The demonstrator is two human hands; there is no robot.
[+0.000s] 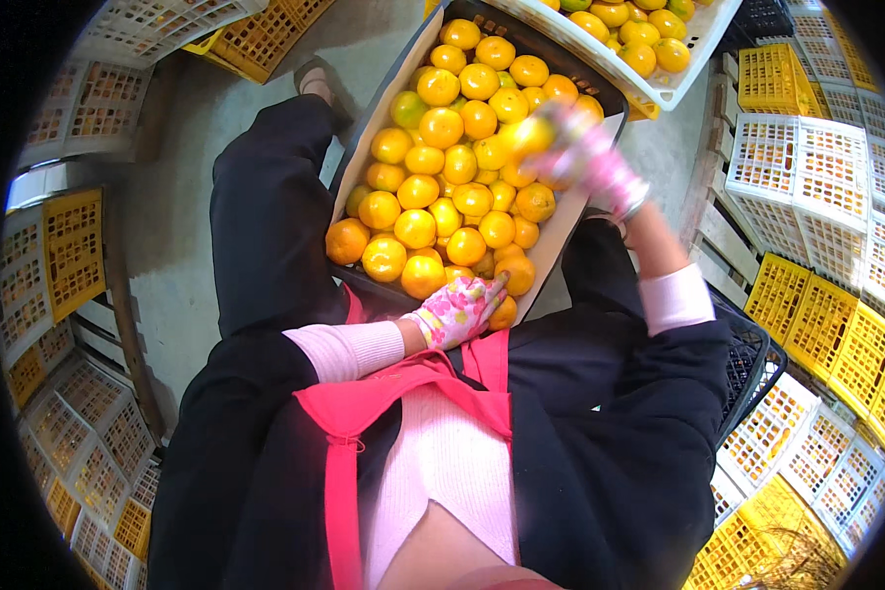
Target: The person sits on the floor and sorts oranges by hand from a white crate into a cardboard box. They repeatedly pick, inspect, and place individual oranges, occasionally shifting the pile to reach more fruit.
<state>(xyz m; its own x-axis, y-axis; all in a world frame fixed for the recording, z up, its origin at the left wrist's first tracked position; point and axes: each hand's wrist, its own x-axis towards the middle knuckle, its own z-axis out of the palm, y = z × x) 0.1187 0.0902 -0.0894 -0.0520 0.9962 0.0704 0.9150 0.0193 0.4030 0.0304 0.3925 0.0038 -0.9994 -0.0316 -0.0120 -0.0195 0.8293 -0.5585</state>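
Note:
A dark crate lined with cardboard (553, 254) stands between my knees, heaped with orange and yellow-green mandarins (442, 127). Over its right side my right hand (590, 162), in a pink-patterned glove, is blurred by motion. A blurred yellow mandarin (527, 137) is held at its fingertips. My left hand (459, 311), in a floral glove, lies at the crate's near end. Its fingers touch mandarins (516, 276) in the near right corner; whether they grip one is hidden.
A white crate of mandarins (660, 92) overlaps the far right end. Stacked white crates (796, 158) and yellow crates (811, 313) line the right, with more crates (74, 243) on the left. A black basket (745, 361) sits beside my right hip.

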